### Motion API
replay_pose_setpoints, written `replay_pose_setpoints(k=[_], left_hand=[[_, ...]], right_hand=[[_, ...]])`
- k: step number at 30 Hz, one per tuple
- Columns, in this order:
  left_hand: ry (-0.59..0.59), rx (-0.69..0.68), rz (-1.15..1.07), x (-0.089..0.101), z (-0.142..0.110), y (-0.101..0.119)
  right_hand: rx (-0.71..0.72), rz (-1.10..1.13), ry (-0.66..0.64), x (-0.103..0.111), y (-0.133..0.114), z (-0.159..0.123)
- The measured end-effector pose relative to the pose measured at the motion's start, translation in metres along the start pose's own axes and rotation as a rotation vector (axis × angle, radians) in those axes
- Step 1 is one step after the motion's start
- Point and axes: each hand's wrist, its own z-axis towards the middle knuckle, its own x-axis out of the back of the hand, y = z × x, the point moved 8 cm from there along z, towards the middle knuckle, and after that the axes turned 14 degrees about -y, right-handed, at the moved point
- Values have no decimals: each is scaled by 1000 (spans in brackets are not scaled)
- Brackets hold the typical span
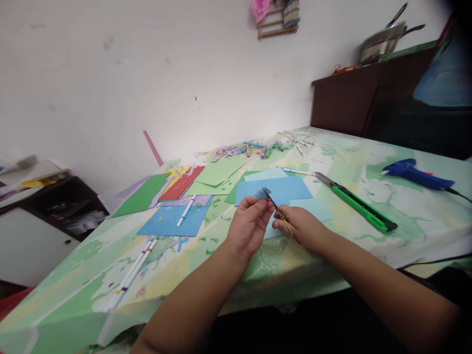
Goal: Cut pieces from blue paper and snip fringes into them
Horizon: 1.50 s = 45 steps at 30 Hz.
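Note:
Between the fingertips of my left hand [250, 223] is a small strip of blue paper [261, 193], its upper edge cut into a fine fringe. My right hand [304, 227] grips a pair of scissors [277, 208] with gold-coloured handles and dark blades. The blades point up and to the left and meet the blue strip at its right side. Both hands are held above the near part of the table, in front of a larger blue sheet [291, 188] and light blue sheets [319, 209].
A green utility knife [365, 209] and a blue glue gun [416, 174] lie at right. Coloured sheets, including a red one [182, 183] and a green one [142, 195], spread to the left. Markers [132, 273] lie near the front left; curled paper pieces [265, 150] sit by the wall.

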Motion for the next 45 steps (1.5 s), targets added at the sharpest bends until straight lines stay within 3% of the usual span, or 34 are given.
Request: replay_pose_setpoints(k=[10,37,45], left_hand=[[-30,2,9,-4,-2,1],[-76,19,-11,-12,-4,-1],[-14,-5,11,3,1,11]], right_hand=[[79,52,-8,-2,-6,-3],[-28,1,18,-2,2,-2],[-101,142,189,21,14,-14]])
